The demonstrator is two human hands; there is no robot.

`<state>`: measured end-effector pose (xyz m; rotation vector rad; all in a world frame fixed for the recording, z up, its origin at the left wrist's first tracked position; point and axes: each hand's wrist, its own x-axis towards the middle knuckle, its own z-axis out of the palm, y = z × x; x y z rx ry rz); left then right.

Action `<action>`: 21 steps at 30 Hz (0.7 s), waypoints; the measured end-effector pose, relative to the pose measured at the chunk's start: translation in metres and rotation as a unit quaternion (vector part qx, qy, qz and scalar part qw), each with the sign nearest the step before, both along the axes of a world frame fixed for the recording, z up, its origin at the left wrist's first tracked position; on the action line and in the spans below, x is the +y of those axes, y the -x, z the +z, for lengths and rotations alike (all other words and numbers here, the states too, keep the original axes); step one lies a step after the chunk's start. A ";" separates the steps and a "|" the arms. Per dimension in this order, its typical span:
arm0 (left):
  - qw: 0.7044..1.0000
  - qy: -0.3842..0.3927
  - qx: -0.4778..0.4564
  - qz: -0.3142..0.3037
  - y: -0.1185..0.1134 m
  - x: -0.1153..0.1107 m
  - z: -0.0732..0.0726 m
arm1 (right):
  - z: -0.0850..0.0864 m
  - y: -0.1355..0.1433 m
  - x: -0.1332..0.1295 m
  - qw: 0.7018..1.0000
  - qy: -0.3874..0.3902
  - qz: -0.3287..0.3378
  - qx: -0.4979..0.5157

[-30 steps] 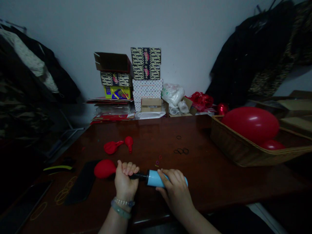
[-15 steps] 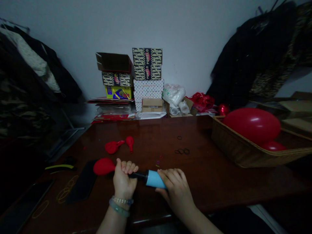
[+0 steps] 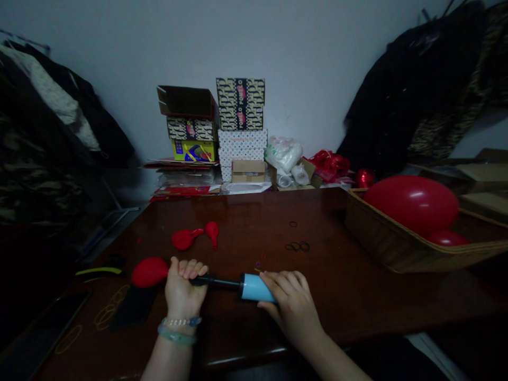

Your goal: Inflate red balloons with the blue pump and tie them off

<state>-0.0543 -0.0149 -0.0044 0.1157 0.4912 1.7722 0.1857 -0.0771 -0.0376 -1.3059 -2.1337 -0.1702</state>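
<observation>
My left hand, with bracelets at the wrist, is wrapped round the black nozzle end of a hand pump and the neck of a red balloon. The balloon sticks out to the left, slightly filled. My right hand grips the pump's light blue barrel. A length of black shaft shows between the hands. Two limp red balloons, one crumpled and one small, lie on the table beyond my left hand.
A wicker basket with inflated red balloons stands at the right. Black bands lie mid-table. At the left are yellow rubber bands, a dark phone-like slab and a dark flat object. Boxes are stacked behind.
My left hand has moved left with the balloon and nozzle, so more of the black shaft shows. My right hand has stayed nearly in place on the blue barrel.
</observation>
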 end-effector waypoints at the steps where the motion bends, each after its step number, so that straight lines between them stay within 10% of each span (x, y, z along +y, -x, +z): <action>1: 1.000 0.001 -0.002 -0.001 -0.001 0.000 -0.001 | -0.001 0.000 0.000 1.000 0.001 0.002 0.003; 21: 0.999 -0.005 -0.004 -0.053 -0.045 -0.007 -0.013 | -0.008 0.006 -0.005 0.999 0.033 -0.003 0.018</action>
